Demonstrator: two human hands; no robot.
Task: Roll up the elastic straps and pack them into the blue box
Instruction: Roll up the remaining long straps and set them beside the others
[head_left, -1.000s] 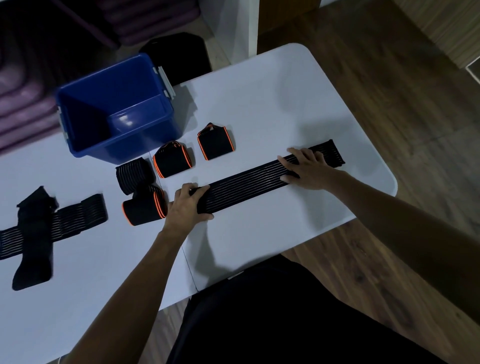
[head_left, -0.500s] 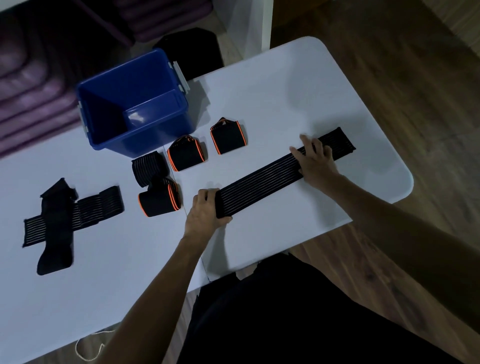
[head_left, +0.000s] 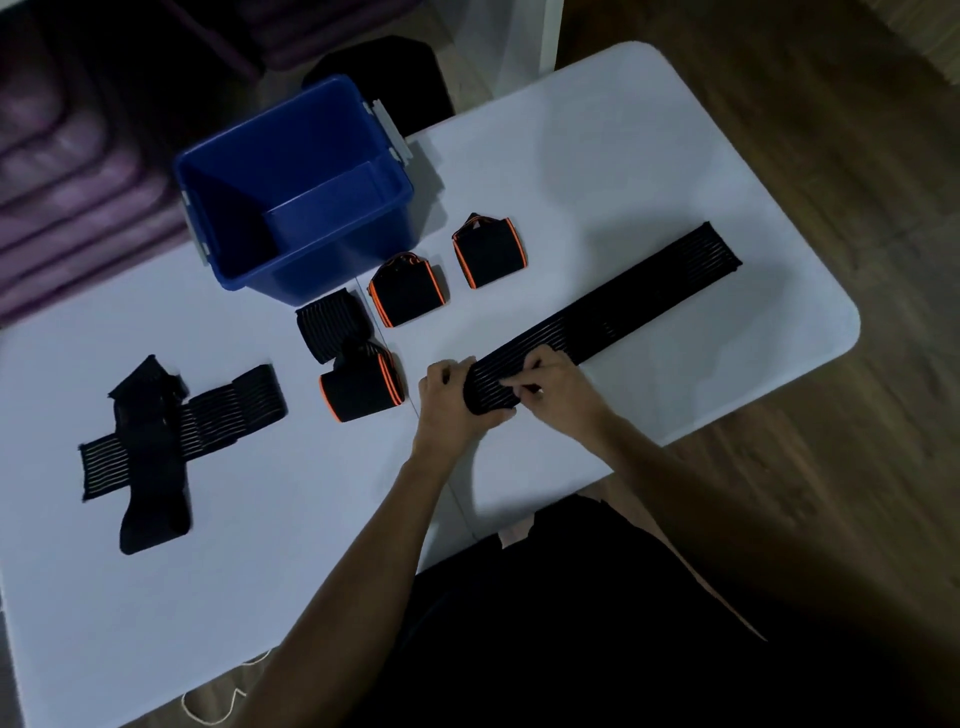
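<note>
A white desk (head_left: 623, 171) with rounded corners is seen from above, set on a dark wooden floor (head_left: 857, 130). At its far left stands the blue box (head_left: 249, 171), open at the top, with grey latches on two sides, and nothing is seen inside it. A long black elastic strap (head_left: 613, 312) is stretched out flat across the right half of the desk, running from the far right corner down towards the near middle, where its near end has been turned over into a short roll. That rolled end is held by both hands: the left hand (head_left: 447, 400) is curled against its left side with the thumb under the roll, and the right hand (head_left: 553, 387) is laid over the top with fingers bent and pinching the fabric. On the left part of the desk two unrolled black straps (head_left: 156, 441) are laid across each other in a rough cross. Between these and the hands, four rolled straps are placed. An orange-edged roll (head_left: 361, 392) lies just left of the left hand, and a plain black ribbed roll (head_left: 332, 325) is touching it on the far side, close to the box. Two more orange-edged rolls (head_left: 407, 291) are set side by side just right of the box, the second (head_left: 488, 252) a little farther away. A dark garment is visible at the near edge.
</note>
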